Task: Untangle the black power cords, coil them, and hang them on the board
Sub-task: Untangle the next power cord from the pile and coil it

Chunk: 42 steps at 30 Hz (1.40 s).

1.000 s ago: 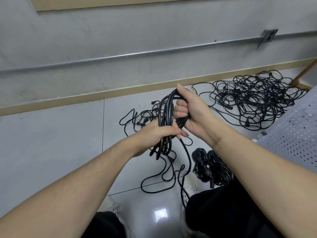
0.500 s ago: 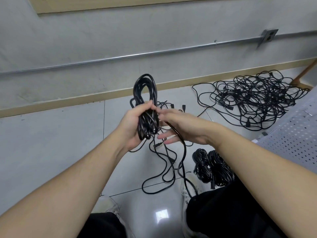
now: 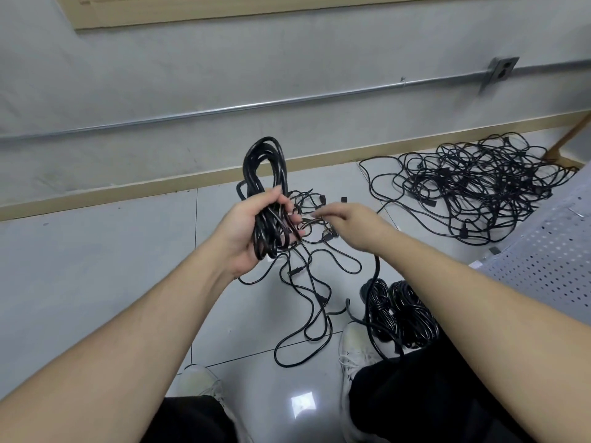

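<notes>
Now the left hand (image 3: 252, 231) alone gripped the coiled cord (image 3: 265, 193), its loops rising above the curled fingers. A second ago both hands clenched it; the right hand (image 3: 345, 223) had let go, fingers loosely extended beside the coil, apparently reaching for the trailing end to wrap it.

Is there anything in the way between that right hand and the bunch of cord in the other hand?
Nothing visible blocks it. The left hand grips the coiled cord, and the right hand is right beside it with only a small open gap. The loose cord lies below on the floor, trailing from the coil.
</notes>
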Available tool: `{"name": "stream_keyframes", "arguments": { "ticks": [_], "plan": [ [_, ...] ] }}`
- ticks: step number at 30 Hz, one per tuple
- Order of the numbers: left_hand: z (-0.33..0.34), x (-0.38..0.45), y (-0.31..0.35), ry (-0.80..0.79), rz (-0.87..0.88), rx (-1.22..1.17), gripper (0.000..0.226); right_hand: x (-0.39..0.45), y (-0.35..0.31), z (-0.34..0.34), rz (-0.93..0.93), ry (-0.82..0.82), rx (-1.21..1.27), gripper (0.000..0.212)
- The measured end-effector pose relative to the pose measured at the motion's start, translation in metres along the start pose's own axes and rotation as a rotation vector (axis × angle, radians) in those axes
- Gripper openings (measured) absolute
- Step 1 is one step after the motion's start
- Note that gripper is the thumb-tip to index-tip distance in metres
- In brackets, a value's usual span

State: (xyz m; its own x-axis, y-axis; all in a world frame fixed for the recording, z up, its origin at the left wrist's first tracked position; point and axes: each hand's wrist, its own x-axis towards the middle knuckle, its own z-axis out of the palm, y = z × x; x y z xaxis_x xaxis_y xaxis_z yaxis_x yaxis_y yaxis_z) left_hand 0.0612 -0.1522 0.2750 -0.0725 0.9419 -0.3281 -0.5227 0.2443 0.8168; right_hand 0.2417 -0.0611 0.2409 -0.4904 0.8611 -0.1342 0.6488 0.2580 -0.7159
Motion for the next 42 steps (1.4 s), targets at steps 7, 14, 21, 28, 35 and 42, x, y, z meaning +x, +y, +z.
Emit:
{"name": "stream_keyframes", "arguments": {
  "ticks": [7,14,21,28,35,42],
  "plan": [
    [0.001,0.008,0.002,0.103,0.085,-0.171,0.025,-0.002,-0.008,0.032,-0.183,-0.385,-0.233,0.032],
    [-0.015,0.017,0.01,0.23,0.183,-0.021,0.018,-0.009,-0.013,0.039,-0.346,-0.31,-0.297,0.046],
    [-0.027,0.014,0.021,0.365,0.202,0.135,0.04,-0.014,-0.022,0.033,-0.676,-0.049,-0.425,0.046],
    [-0.024,0.006,0.018,0.293,0.128,0.435,0.04,-0.017,-0.024,0.027,-0.675,0.192,-0.286,0.037],
    [-0.006,0.002,0.004,0.157,0.114,0.63,0.027,-0.013,-0.024,0.02,-0.444,0.188,-0.097,0.044],
    [-0.009,0.0,-0.001,-0.091,0.04,0.867,0.03,-0.009,-0.019,0.018,-0.325,0.059,0.183,0.047]
  ]
}}
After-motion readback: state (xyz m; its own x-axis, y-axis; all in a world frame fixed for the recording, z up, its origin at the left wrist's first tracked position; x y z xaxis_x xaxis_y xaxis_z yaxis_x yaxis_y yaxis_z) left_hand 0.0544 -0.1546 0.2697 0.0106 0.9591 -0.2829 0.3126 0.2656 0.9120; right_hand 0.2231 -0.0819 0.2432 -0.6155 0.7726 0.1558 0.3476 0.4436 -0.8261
